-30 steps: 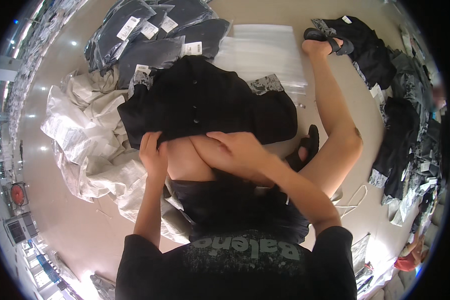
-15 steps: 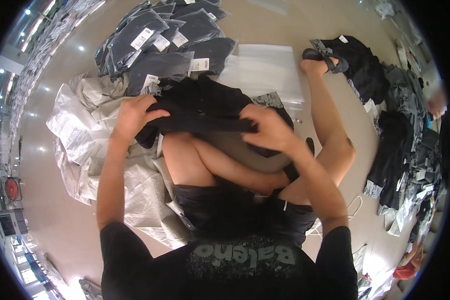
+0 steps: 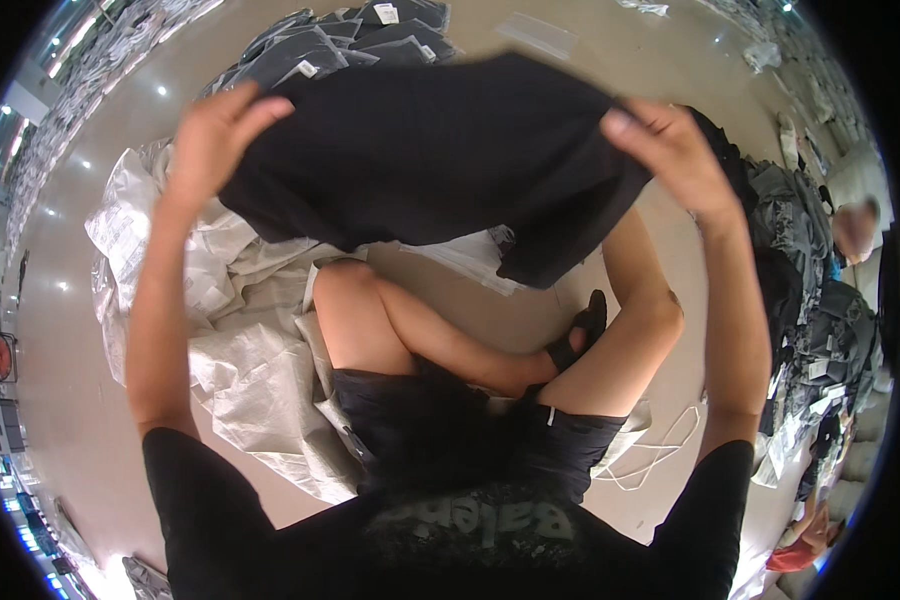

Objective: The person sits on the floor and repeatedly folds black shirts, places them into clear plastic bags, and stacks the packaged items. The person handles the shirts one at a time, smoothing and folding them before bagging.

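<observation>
A black garment (image 3: 430,150) hangs stretched in the air between my two hands, above my crossed legs. Its left end is pinched by my left hand (image 3: 220,135), thumb on top. At the opposite end my right hand (image 3: 665,150) grips the cloth, thumb toward the middle. The lower edge droops, with one corner dangling lowest on the right. Which kind of garment it is, I cannot tell. Behind it shows part of a clear plastic sheet or bag stack (image 3: 465,258), mostly hidden.
Beyond the garment lies a pile of dark bagged clothes (image 3: 300,48) with white labels. A crumpled off-white woven sack (image 3: 260,370) spreads on the left. Heaps of dark garments (image 3: 795,225) line the right side. A thin cord (image 3: 655,455) lies by my right knee.
Both hands have risen and moved apart, lifting the black garment off the floor and spreading it wide. My right foot, formerly stretched out ahead, is now hidden behind the cloth.
</observation>
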